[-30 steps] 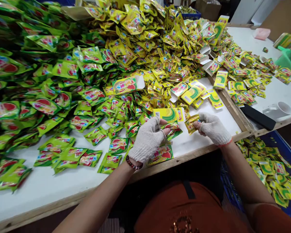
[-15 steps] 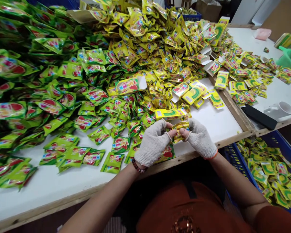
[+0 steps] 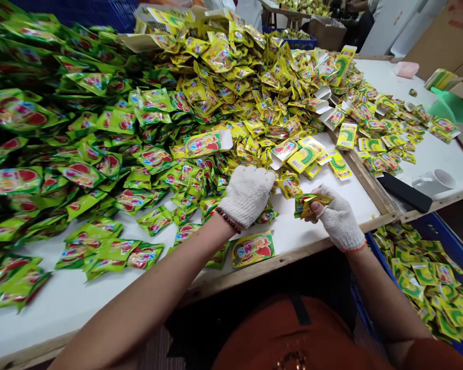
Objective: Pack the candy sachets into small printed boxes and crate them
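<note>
My right hand (image 3: 341, 218), in a white fingerless knit glove, is closed on small candy packets (image 3: 306, 203), a green one and a yellow one together, just above the white table. My left hand (image 3: 249, 195), gloved the same way, reaches palm down into the near edge of the packet pile. Its fingers curl under, and whatever they hold is hidden. Below the left wrist a flat yellow-green box (image 3: 253, 250) lies at the table's front edge. Beyond the hands, open yellow boxes (image 3: 305, 156) rest beside a yellow packet (image 3: 290, 186).
Green packets (image 3: 81, 174) heap on the left, yellow packets (image 3: 216, 56) at the back. A wooden strip (image 3: 370, 182) divides the table; past it are a black phone (image 3: 405, 191) and a mug (image 3: 440, 180). A blue crate (image 3: 438, 226) with filled boxes stands lower right.
My hands have come apart. The left moved up and away into the pile, where a yellow box lay in view before; the right shifted right, keeping the packets.
</note>
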